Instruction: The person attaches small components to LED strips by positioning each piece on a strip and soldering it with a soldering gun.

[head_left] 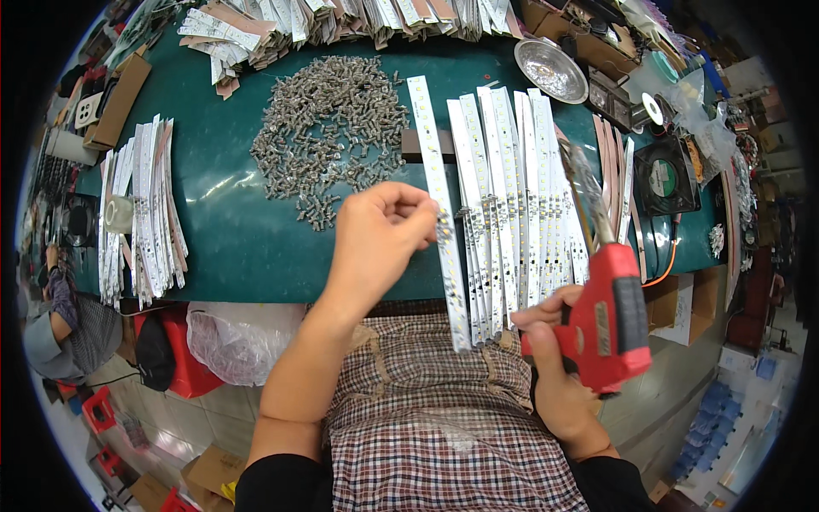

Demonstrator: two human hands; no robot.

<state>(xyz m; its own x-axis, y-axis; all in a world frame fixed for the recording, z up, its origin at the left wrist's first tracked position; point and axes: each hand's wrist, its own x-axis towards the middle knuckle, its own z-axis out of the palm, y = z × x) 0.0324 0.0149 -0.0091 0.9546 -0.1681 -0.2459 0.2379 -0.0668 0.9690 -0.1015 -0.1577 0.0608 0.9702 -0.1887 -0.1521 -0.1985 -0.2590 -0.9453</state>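
White LED strip (434,171) looks light, prob. bendy, edge-grip best; we've L hand (377,235) pinched closed there, hold unclear, R hand (560,388) round red soldering gun (609,290)

A red tool (617,328) with a black grip panel stands out against a white strip (433,171) dotted with rows of small yellow squares, and the neighbouring strips (502,154) repeat that white ground and yellow dotting. The tabletop (217,264) is deep green beneath a grey-brown heap of small parts (333,119), a silver bowl (552,71) and a black fan (670,179) with a green centre. The apron (401,427) is checked in white, dark blue and reddish brown, the sleeves (281,486) plain black, and the cable (672,252) bright orange.
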